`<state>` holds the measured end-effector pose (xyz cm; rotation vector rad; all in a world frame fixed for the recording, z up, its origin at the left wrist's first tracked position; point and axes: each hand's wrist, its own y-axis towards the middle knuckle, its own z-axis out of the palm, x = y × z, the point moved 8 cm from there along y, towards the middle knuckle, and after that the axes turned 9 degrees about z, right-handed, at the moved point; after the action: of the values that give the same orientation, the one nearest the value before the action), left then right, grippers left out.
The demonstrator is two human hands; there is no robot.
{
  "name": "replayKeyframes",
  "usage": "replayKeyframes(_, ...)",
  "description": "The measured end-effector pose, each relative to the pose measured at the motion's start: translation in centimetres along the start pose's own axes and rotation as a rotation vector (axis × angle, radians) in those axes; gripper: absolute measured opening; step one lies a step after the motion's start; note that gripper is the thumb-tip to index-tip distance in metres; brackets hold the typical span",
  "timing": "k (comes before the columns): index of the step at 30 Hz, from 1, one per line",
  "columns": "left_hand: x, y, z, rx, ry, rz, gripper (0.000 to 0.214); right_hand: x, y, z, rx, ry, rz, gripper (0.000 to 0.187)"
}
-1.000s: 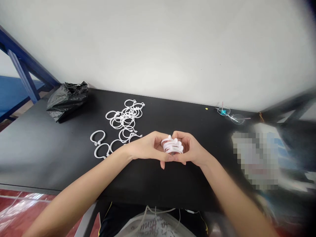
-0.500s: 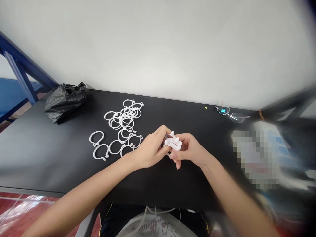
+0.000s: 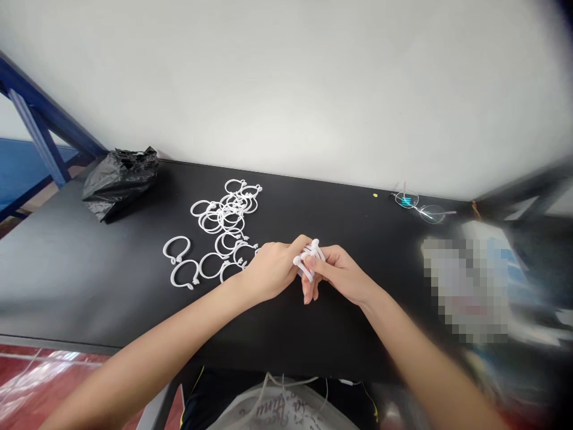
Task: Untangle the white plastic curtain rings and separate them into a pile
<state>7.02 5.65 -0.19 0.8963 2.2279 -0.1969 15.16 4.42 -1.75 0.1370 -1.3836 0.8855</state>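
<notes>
Several white plastic rings (image 3: 305, 270) with knobbed ends are bunched between my two hands above the black table. My left hand (image 3: 275, 269) is closed on them from the left, its fingers partly hidden. From the right, my right hand (image 3: 342, 272) grips the same bunch, the thumb pressed on top and the fingertips curling beneath. How the rings are split between the hands I cannot tell. More loose white rings (image 3: 210, 266) of the same kind lie on the table left of my hands, many of them overlapping; my left wrist and hand hide part of the nearest ones.
A crumpled black plastic bag (image 3: 120, 182) sits at the table's (image 3: 80, 275) back left. Eyeglasses (image 3: 421, 208) lie near the wall at the back right, with a blurred white package (image 3: 487, 239) in front of them. A blue metal frame (image 3: 42, 128) stands at left.
The rings in my hands have turned and spread, with their knobs now lying differently. My right thumb has moved up onto them. The loose rings on the table have not been moved.
</notes>
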Motion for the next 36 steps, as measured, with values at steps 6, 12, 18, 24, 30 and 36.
replayKeyframes(6, 0.1, 0.2, 0.2, -0.015, 0.189, 0.093, 0.013, -0.4, 0.2, -0.1, -0.093, -0.061, 0.018, 0.051)
replayKeyframes(12, 0.2, 0.3, -0.8, -0.058, -0.090, 0.121, 0.012, 0.6, -0.3, 0.5, -0.080, -0.066, -0.084, 0.045)
replayKeyframes(18, -0.8, 0.3, -1.6, -0.041, -0.315, 0.244, 0.012, 2.4, -1.9, 1.4, -0.161, -0.390, -0.325, 0.045)
replayKeyframes(24, -0.9, 0.3, -1.5, -0.005, -0.503, 0.257, 0.015, 3.4, -2.9, 2.8, -0.125, -0.634, -0.452, 0.038)
replayKeyframes(30, 0.8, 0.3, -0.9, 0.060, -0.656, 0.074, 0.042, 3.3, -2.8, 3.1, -0.113, -0.459, -0.488, 0.037)
replayKeyframes(36, 1.2, 0.8, -2.0, -0.034, -0.578, 0.101, 0.030, 2.1, -0.5, 1.4, -0.145, -0.078, -0.371, 0.039)
